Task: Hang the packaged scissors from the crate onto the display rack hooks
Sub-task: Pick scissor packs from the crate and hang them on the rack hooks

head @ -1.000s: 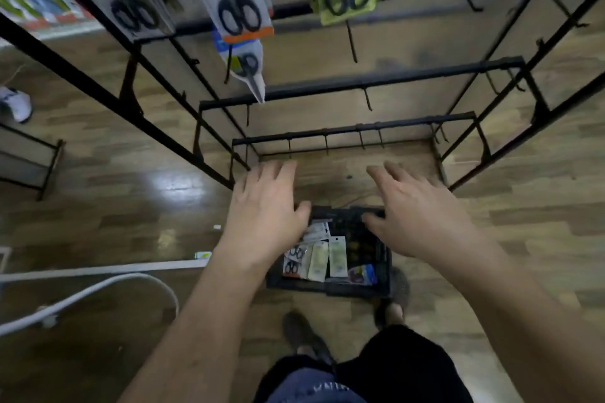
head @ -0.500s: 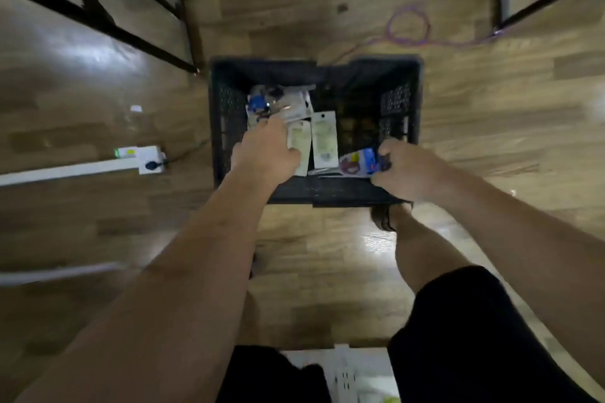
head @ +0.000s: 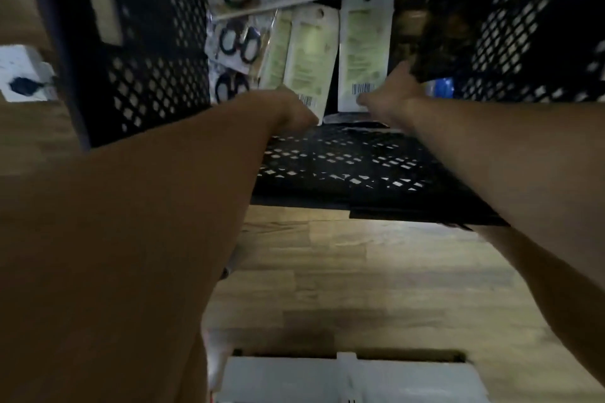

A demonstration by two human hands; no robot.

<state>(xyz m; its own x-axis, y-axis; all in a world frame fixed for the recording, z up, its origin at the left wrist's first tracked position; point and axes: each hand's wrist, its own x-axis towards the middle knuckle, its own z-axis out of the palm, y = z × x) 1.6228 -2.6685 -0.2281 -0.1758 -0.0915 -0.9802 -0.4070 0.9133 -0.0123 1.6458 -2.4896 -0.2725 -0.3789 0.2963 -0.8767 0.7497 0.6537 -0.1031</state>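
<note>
Both hands are inside the crate (head: 157, 75), left hand (head: 289, 111) at the barcode end of one pale scissors pack (head: 311, 56), right hand (head: 391, 96) at the neighbouring pack (head: 363, 39), grips blurred so I cannot tell; these look light, stiff, slick, best pinched by a card edge.

Left hand (head: 289, 112), right hand (head: 391, 98): grip unseen

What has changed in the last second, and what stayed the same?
Both hands went down from above the crate into it: the left hand now meets one pale green packet, the right hand another. Whether either grips is hidden. The packets still lie in the crate.
</note>
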